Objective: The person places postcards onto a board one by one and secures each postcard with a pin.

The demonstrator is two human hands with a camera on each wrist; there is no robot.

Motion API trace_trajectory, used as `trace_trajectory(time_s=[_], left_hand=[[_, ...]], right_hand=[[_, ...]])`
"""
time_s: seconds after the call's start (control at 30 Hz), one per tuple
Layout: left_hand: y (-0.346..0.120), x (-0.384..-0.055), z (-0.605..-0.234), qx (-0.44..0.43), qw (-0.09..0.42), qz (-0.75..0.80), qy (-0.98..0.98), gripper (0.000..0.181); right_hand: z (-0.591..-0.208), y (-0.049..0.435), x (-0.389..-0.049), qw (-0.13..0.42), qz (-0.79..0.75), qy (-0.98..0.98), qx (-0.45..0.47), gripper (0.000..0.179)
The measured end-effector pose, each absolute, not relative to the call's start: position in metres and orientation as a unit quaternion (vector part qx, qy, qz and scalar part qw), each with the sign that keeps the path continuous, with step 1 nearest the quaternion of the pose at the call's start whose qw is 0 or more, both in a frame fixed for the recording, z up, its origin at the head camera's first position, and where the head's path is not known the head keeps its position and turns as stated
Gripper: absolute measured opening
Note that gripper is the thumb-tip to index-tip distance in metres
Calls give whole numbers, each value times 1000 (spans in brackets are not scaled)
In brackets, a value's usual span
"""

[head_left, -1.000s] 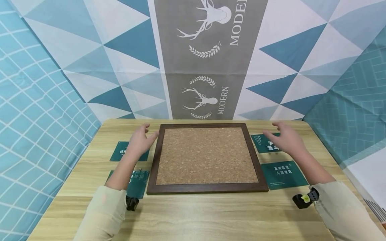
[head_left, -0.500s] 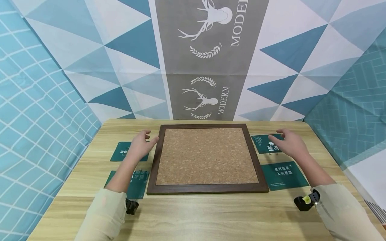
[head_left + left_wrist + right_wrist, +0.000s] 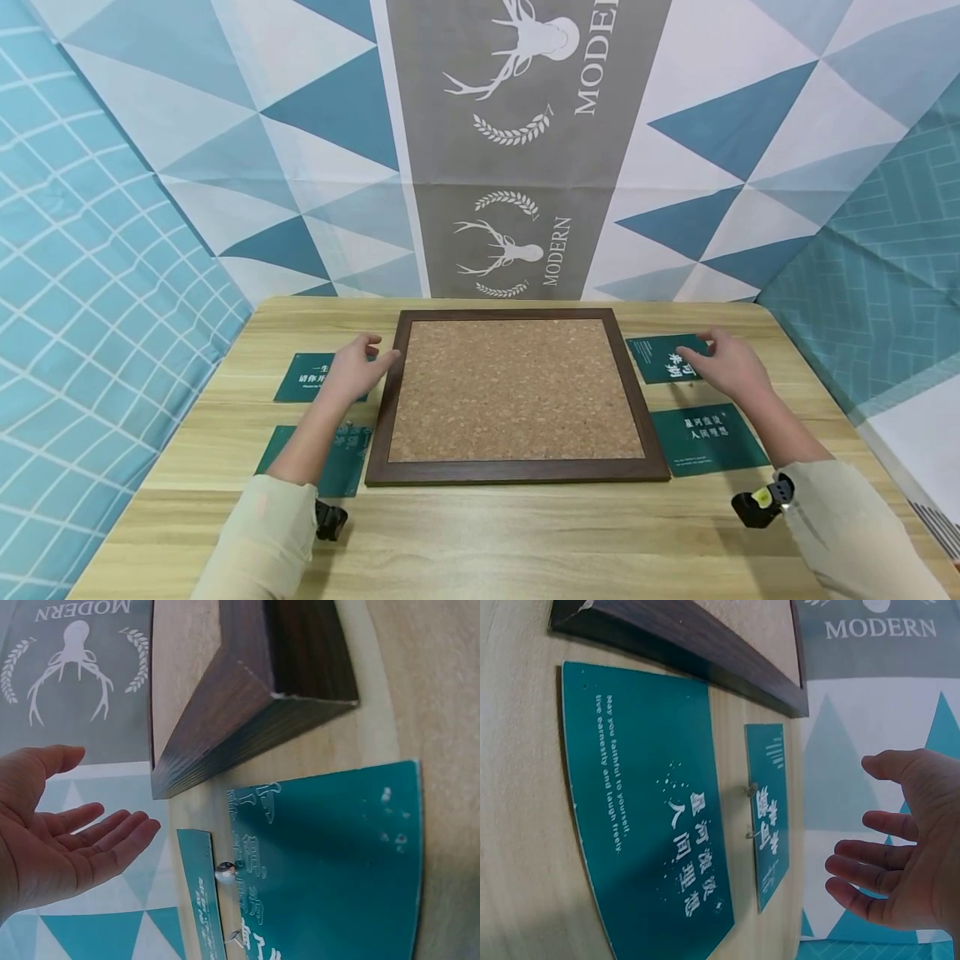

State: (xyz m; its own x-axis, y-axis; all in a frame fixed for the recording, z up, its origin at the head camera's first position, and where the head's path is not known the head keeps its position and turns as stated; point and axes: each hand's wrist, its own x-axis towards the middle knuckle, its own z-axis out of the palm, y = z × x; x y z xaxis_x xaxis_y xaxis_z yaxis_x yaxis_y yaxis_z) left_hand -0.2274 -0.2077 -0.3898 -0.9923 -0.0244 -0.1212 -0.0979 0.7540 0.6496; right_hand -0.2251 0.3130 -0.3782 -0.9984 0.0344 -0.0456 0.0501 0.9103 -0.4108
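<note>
A cork board (image 3: pixel 517 392) with a dark brown wooden frame lies on the wood-grain table. My left hand (image 3: pixel 356 369) is held left of the board, fingers loosely bent, overlapping a green card (image 3: pixel 303 379) in the head view; the left wrist view shows the palm (image 3: pixel 52 847) with nothing in it. Nearer me lies another green card (image 3: pixel 337 855). To the right of the board, my right hand (image 3: pixel 726 362) hovers by a green card with white characters (image 3: pixel 660 358). Its fingers (image 3: pixel 870 855) are relaxed and bare. Below that card lies a second one (image 3: pixel 708 439).
Small shiny pins, one of them a metallic pin (image 3: pixel 225 871), sit between the left cards. Between the right cards stands a similar pin (image 3: pixel 751 790). Patterned blue and grey cloth (image 3: pixel 487 150) hangs behind the table (image 3: pixel 487 542).
Both hands have drawn slightly back toward me, the right one also shifting a little to the right. The board and cards stay in place.
</note>
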Motion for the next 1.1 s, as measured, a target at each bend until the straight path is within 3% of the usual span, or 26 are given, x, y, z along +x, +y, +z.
trace_trajectory(time_s=[1.1], left_hand=[[-212,-230,-412,-54,112,409,904,61]], right_hand=[[-408,338,-230,33,-228,968,99,67]])
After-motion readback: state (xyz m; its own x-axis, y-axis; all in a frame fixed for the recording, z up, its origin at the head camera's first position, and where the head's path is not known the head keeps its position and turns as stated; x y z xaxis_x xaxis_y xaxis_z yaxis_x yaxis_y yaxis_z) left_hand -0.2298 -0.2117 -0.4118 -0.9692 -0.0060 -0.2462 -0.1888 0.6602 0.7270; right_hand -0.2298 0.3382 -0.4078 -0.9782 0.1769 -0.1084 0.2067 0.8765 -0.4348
